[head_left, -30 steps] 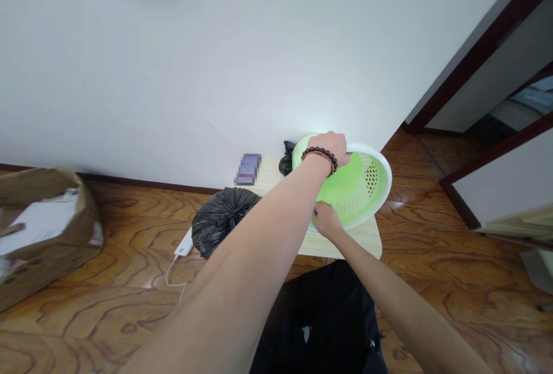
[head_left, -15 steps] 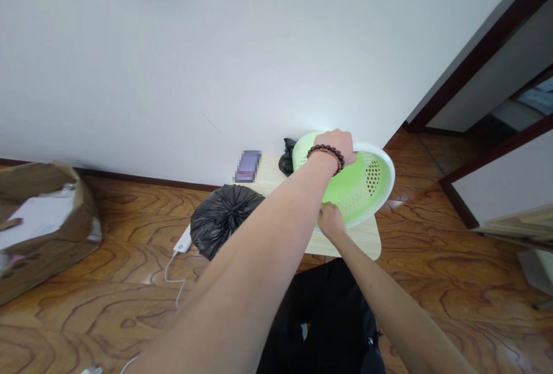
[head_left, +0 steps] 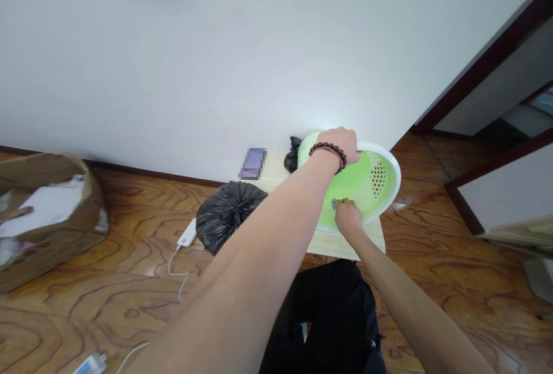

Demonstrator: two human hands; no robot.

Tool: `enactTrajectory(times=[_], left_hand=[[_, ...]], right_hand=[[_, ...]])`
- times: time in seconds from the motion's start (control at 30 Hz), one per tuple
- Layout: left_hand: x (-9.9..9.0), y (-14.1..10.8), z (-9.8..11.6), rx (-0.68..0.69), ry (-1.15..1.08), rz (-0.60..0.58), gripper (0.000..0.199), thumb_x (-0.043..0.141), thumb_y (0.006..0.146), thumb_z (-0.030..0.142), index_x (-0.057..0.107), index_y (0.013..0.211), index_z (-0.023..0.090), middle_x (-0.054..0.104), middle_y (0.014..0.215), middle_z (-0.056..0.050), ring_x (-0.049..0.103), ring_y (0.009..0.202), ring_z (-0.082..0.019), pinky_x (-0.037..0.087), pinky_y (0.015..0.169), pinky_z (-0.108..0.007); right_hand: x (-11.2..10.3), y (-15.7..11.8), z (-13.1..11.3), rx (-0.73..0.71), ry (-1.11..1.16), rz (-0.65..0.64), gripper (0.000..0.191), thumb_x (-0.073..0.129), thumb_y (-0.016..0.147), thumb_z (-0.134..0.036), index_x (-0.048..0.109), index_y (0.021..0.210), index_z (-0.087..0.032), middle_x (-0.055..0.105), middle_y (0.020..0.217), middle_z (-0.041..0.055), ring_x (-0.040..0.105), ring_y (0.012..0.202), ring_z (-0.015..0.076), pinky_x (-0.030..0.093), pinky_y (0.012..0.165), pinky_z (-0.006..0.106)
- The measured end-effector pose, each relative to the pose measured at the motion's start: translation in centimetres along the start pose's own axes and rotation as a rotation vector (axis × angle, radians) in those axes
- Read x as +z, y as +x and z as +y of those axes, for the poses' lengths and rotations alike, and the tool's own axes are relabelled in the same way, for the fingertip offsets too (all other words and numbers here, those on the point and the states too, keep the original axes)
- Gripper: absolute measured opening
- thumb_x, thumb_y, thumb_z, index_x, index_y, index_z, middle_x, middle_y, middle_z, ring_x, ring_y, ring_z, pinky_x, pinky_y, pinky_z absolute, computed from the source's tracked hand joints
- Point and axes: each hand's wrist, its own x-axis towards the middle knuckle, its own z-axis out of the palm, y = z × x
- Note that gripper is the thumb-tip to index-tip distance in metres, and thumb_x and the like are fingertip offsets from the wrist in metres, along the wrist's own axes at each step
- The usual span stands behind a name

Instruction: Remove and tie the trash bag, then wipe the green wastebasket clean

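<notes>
A light green plastic basket [head_left: 382, 201] with a white rim and holes in its wall is tilted on the small pale table [head_left: 332, 245], its opening turned towards me. My left hand [head_left: 341, 142], with a bead bracelet at the wrist, is closed over the basket's upper rim; its fingertips are hidden. Inside the opening, my right hand [head_left: 349, 218] is pinched closed near the lower wall. A small greyish bit [head_left: 334, 204] shows at its fingertips, too little to name. My left forearm covers part of the basket's left side.
On the table's left stand a tied black plastic bag [head_left: 228, 210], a smaller black bag [head_left: 292, 158] and a blurred phone [head_left: 253, 163]. A white power strip [head_left: 187, 233] with a cord is on the floor. An open cardboard box [head_left: 56, 235] is further left. Behind rises a white wall [head_left: 194, 63].
My right hand has moved from the basket's left edge rightward into the opening, and a greyish bit now shows at its fingertips. My left hand keeps its hold on the rim.
</notes>
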Motion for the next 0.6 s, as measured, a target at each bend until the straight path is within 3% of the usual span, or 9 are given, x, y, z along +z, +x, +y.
enactTrajectory(times=[0.1,0.3,0.4,0.6], left_hand=[[0.0,0.0,-0.1,-0.001,0.001,0.0,0.045,0.05,0.077,0.049,0.062,0.108,0.019,0.061,0.107,-0.012,0.057,0.099,-0.026,0.044,0.084,-0.035],[-0.6,-0.4,-1.2,-0.011,0.035,0.0,0.048,0.047,0.077,0.055,0.064,0.103,0.018,0.062,0.104,-0.012,0.058,0.096,-0.027,0.044,0.082,-0.037],[-0.8,-0.5,-1.3,-0.033,0.029,-0.011,0.048,0.048,0.077,0.055,0.063,0.105,0.02,0.061,0.106,-0.011,0.057,0.098,-0.027,0.043,0.084,-0.036],[-0.1,-0.2,-0.3,-0.006,0.011,0.011,0.047,0.05,0.077,0.051,0.061,0.11,0.019,0.06,0.108,-0.013,0.057,0.1,-0.027,0.044,0.084,-0.036]], right_hand=[[0.3,-0.4,-1.8,-0.007,0.083,-0.024,0.039,0.038,0.083,-0.006,0.059,0.113,-0.02,0.059,0.102,0.0095,0.052,0.096,0.0193,0.039,0.076,0.026],[0.2,-1.9,-4.7,-0.248,0.089,0.039,0.038,0.036,0.084,-0.005,0.058,0.112,-0.018,0.059,0.101,0.0096,0.049,0.097,0.0187,0.038,0.079,0.025],[-0.4,-1.7,-3.2,-0.281,-0.013,0.043,0.033,0.035,0.085,-0.007,0.061,0.105,-0.016,0.059,0.098,0.0119,0.048,0.097,0.021,0.038,0.079,0.028],[-0.6,-0.7,0.2,-0.087,-0.14,0.07,0.033,0.033,0.086,-0.007,0.062,0.101,-0.013,0.057,0.098,0.0156,0.049,0.095,0.0236,0.039,0.075,0.031]])
